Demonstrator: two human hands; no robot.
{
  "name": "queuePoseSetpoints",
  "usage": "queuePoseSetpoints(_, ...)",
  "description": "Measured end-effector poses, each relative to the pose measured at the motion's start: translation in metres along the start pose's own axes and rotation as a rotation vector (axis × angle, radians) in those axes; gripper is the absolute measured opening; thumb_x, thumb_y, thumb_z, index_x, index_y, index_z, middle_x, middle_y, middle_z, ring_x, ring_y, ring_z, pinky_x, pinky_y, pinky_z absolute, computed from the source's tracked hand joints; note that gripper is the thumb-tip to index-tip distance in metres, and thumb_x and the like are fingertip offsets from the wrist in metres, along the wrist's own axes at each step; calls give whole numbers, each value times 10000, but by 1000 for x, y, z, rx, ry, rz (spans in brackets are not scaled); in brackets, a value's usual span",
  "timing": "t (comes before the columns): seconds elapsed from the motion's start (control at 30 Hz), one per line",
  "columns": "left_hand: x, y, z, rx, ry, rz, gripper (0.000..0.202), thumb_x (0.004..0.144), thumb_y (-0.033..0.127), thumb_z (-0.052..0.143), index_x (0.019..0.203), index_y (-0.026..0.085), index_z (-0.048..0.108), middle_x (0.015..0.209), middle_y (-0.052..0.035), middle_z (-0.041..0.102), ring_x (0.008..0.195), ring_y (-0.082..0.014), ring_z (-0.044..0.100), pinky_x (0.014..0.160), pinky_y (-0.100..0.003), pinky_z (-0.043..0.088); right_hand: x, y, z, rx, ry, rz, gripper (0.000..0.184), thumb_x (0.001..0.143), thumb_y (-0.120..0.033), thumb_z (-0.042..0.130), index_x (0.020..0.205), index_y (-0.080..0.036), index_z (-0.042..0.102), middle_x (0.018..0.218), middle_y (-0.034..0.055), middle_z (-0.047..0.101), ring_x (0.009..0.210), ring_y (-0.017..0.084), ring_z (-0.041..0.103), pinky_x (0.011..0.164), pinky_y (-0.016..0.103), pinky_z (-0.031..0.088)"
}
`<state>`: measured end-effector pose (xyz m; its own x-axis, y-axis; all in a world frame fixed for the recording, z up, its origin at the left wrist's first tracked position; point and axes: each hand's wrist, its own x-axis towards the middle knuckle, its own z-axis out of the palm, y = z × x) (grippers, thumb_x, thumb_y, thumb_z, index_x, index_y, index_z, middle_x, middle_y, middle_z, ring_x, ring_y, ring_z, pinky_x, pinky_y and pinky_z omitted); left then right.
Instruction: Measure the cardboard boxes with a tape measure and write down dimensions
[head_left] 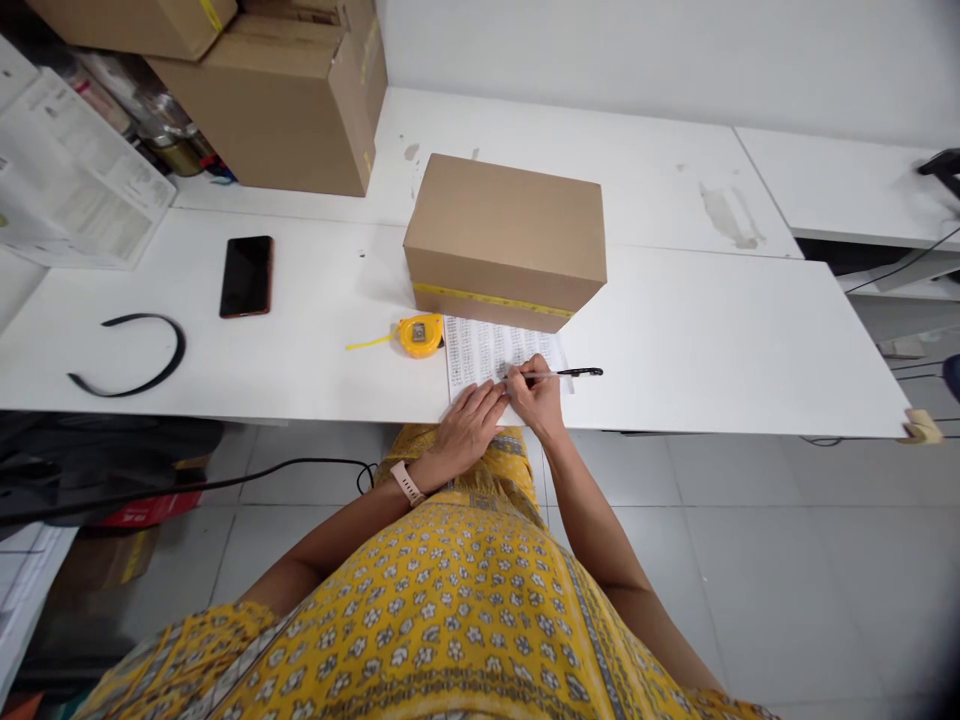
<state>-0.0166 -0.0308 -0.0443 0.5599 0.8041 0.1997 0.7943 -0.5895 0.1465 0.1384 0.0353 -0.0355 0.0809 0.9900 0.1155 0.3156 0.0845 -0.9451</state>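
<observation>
Between the fingers of my right hand [536,395] is a pen [581,372], its tip down at a printed sheet of paper [472,350]. My left hand [472,425] lies flat with fingers stretched over the sheet's near edge, close beside the right hand. Just beyond the sheet stands a closed cardboard box [510,225], overlapping its far part, with a yellow strip along the front side. To the left of the paper sits a yellow tape measure [420,336] with a short length of its blade pulled out.
A phone [247,276] and a black curved band [176,350] lie on the left of the white table [712,350]. Larger cardboard boxes [285,110] are stacked at the back left. A black cable [292,463] hangs below the table's front edge.
</observation>
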Motion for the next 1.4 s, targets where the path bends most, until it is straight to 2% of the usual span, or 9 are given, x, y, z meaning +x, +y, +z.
queuePoseSetpoints(0.33,0,0,0,-17,-11,-5,503,1052,291,473,1513,91,482,1576,-161,494,1496,-279,412,1255,-482,341,0,-2,-1,-6,25,-4,267,838,-346,601,674,-251,412,542,-75,412,531,114,390,538,265,325)
queuePoseSetpoints(0.57,0,0,2,-6,14,2,476,1058,292,462,1484,86,514,1560,-152,516,1482,-281,435,1246,-476,349,0,-1,-1,-9,19,-8,255,837,-340,602,683,-249,420,556,-78,405,531,111,390,543,268,324)
queuePoseSetpoints(0.9,0,0,-1,-22,-23,-2,507,1050,282,472,1526,109,471,1577,-156,495,1500,-286,407,1252,-490,344,0,-3,-2,-30,38,-1,255,832,-311,605,684,-251,406,541,-81,418,524,111,389,535,263,322)
queuePoseSetpoints(1.4,0,0,-1,-1,-2,-2,476,1064,298,450,1478,74,522,1576,-155,495,1487,-284,428,1255,-473,345,1,-3,-1,-21,42,-5,248,838,-329,598,689,-252,415,535,-84,410,519,111,382,534,267,309)
